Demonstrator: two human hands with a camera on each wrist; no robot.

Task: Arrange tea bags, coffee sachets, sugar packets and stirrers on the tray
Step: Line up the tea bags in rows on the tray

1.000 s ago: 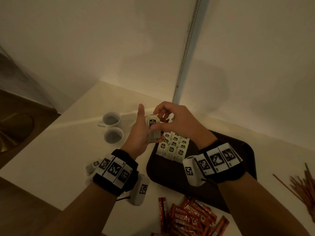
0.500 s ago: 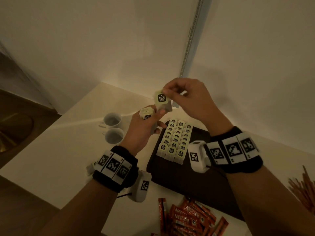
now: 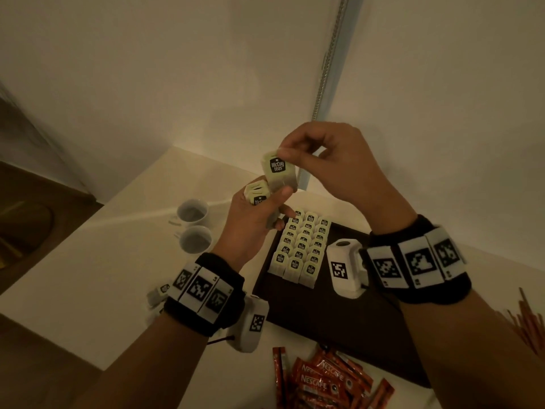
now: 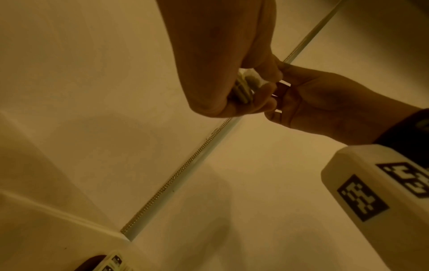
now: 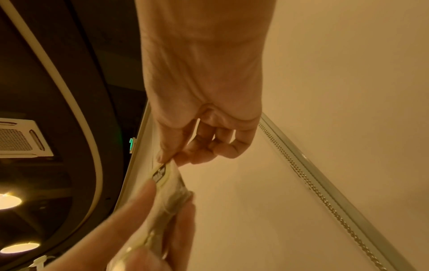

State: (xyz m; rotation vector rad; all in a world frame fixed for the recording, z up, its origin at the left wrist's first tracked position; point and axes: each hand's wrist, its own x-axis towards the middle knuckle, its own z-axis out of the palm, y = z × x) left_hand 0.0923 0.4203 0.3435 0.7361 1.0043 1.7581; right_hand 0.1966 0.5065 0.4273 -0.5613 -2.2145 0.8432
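A dark brown tray [image 3: 339,329] lies on the pale table, with several pale green tea bags [image 3: 300,246] lined up in three rows at its far left corner. Above the tray's far edge my right hand [image 3: 287,153] pinches the top of one tea bag [image 3: 278,172] and holds it up. My left hand [image 3: 267,202] grips a small stack of tea bags [image 3: 256,193] just below, its thumb touching the raised bag. In the right wrist view the pinched tea bag [image 5: 169,181] hangs between thumb and finger. Red coffee sachets [image 3: 321,382] lie at the near edge. Brown stirrers [image 3: 528,320] lie at the right.
Two white cups [image 3: 193,227] stand left of the tray on the table [image 3: 97,261]. One loose tea bag [image 3: 157,293] lies on the table beside my left wrist. A wall with a metal strip [image 3: 330,54] rises just behind the table. The tray's near half is bare.
My right hand has drawn one tea bag from the stack in my left hand and lifted it above the tray. My left hand has risen slightly with the stack.
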